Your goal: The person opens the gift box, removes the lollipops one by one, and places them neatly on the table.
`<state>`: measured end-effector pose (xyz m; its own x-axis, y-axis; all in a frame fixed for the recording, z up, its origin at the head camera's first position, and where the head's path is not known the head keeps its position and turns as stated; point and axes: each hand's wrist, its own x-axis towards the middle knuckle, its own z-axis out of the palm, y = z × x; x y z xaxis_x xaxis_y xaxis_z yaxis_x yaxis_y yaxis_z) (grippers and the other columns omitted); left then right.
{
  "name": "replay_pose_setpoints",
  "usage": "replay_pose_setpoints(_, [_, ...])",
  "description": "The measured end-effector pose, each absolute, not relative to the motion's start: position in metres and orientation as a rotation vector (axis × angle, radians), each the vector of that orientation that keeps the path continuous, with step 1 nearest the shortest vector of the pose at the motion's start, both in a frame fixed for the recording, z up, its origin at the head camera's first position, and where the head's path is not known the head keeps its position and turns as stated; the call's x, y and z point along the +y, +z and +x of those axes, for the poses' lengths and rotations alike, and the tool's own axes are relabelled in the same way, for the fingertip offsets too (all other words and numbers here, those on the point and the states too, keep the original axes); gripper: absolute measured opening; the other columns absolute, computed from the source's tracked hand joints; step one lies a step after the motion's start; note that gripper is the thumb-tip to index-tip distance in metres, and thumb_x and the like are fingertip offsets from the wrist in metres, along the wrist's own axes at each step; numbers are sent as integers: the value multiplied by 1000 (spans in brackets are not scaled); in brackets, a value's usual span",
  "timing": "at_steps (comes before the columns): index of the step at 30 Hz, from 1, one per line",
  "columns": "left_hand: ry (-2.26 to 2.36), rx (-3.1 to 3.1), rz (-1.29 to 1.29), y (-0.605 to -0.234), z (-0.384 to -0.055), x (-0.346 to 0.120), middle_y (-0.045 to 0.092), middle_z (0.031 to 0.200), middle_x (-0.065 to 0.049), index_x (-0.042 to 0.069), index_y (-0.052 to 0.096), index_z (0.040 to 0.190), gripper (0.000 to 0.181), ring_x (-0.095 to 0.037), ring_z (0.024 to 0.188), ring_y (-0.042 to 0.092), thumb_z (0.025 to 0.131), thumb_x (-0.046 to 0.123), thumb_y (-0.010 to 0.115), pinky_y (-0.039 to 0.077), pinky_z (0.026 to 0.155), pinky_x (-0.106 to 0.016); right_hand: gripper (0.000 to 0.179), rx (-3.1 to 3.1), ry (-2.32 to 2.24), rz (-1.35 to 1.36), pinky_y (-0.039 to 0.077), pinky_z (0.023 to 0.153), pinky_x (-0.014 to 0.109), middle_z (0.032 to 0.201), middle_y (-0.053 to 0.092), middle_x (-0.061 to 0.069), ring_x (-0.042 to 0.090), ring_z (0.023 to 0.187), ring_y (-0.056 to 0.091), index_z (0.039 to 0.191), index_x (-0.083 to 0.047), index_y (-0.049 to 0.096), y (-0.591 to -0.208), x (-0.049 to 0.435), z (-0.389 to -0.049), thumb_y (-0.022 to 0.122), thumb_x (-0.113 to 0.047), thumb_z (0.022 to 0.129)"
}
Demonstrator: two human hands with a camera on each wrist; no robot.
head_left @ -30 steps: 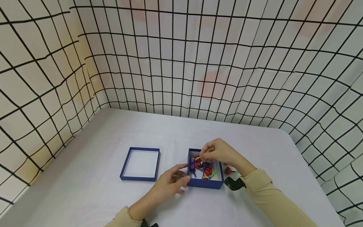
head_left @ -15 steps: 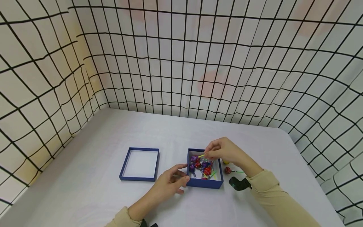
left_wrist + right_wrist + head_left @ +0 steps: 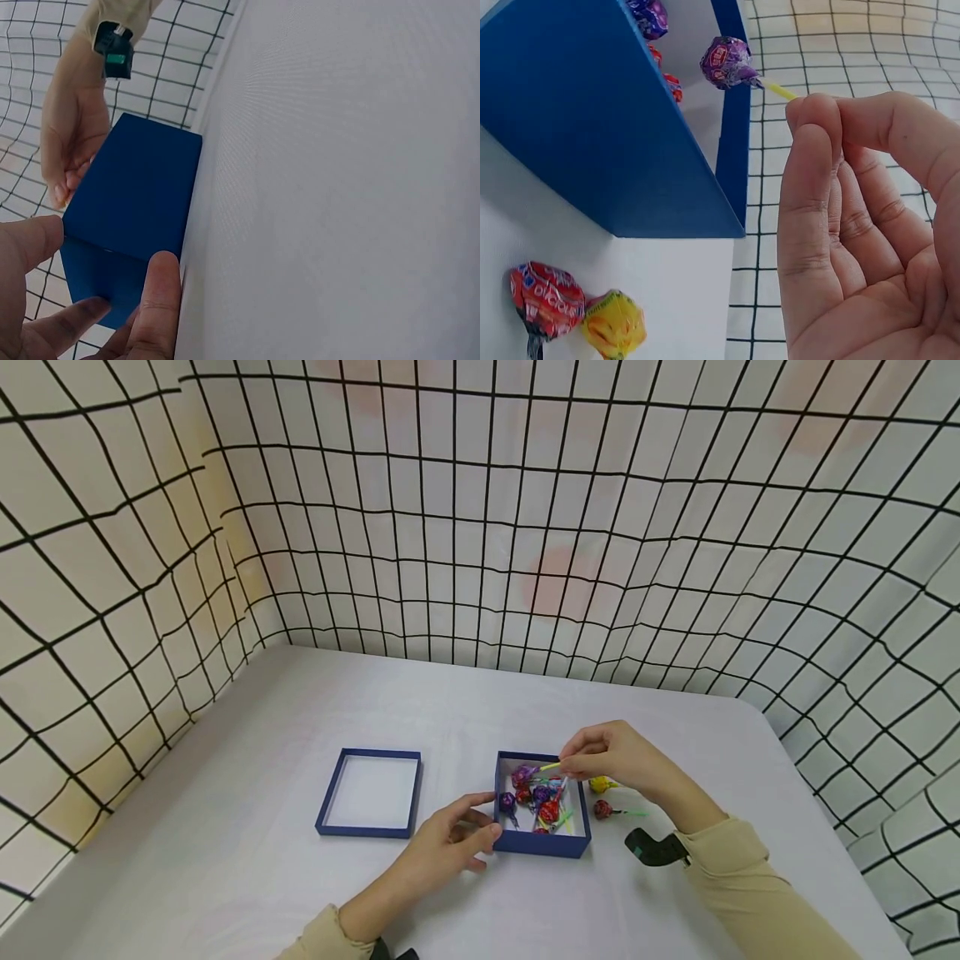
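My right hand [image 3: 618, 760] is at the back right of a blue open box [image 3: 542, 845]. Thumb and index finger pinch the yellow stick of a purple-wrapped lollipop [image 3: 726, 62], whose head is over the box opening. Inside the box lie several red and purple lollipops [image 3: 550, 812]. The left hand [image 3: 448, 842] rests at the box's left side, fingertips against its outer wall in the left wrist view, with the fingers spread and fairly straight.
A shallow blue-rimmed lid [image 3: 369, 833] with a white inside lies left of the box. Right of the box, a red lollipop [image 3: 602, 810] and a yellow lollipop [image 3: 600, 785] lie on the white table [image 3: 247, 877]. Black netting [image 3: 450, 527] surrounds the table's back and sides.
My right hand has moved rightward across the box, drawing the purple lollipop by its stick a little right. The yellow lollipop beside the box has come into sight. The left hand stays put.
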<state>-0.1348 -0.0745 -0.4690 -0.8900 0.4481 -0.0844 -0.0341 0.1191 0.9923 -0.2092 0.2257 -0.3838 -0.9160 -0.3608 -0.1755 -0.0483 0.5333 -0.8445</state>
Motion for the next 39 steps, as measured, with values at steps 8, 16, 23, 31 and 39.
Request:
replay_pose_setpoints(8, [1828, 2042, 396, -468, -134, -74, 71, 124, -16, 8, 52, 157, 56, -20, 94, 72, 106, 24, 70, 70, 76, -35, 26, 2414, -1385, -358, 68, 87, 36, 100, 80, 16, 23, 90, 75, 109, 3, 75, -379, 241, -202, 78, -21, 100])
replay_pose_setpoints(16, [1833, 2054, 421, -468, -135, -74, 71, 123, -18, 6, 53, 156, 55, -21, 93, 73, 106, 22, 70, 69, 74, -32, 26, 2444, -1378, -328, 65, 89, 29, 105, 81, 18, 31, 96, 77, 111, 0, 73, -382, 261, -197, 76, -24, 102])
replay_pose_setpoints(23, [1828, 2053, 420, -468, -135, -74, 71, 123, -17, 6, 53, 156, 55, -20, 93, 72, 107, 23, 70, 69, 75, -31, 29, 2444, -1385, -256, 63, 89, 26, 108, 80, 21, 30, 100, 76, 113, 1, 72, -380, 275, -189, 75, -25, 102])
replay_pose_setpoints(31, [1821, 2051, 412, -466, -134, -74, 71, 123, -17, 6, 53, 156, 55, -20, 94, 72, 107, 23, 70, 69, 75, -32, 28, 2429, -1397, -219, 65, 87, 25, 109, 80, 19, 24, 97, 76, 116, 4, 70, -384, 292, -179, 73, -21, 104])
replay_pose_setpoints(39, [1825, 2049, 416, -466, -134, -74, 71, 123, -18, 6, 53, 156, 54, -21, 93, 72, 107, 22, 69, 69, 75, -32, 29, 2372, -1457, -234, 66, 85, 24, 107, 82, 11, 15, 94, 76, 118, 8, 67, -393, 311, -171, 71, -18, 105])
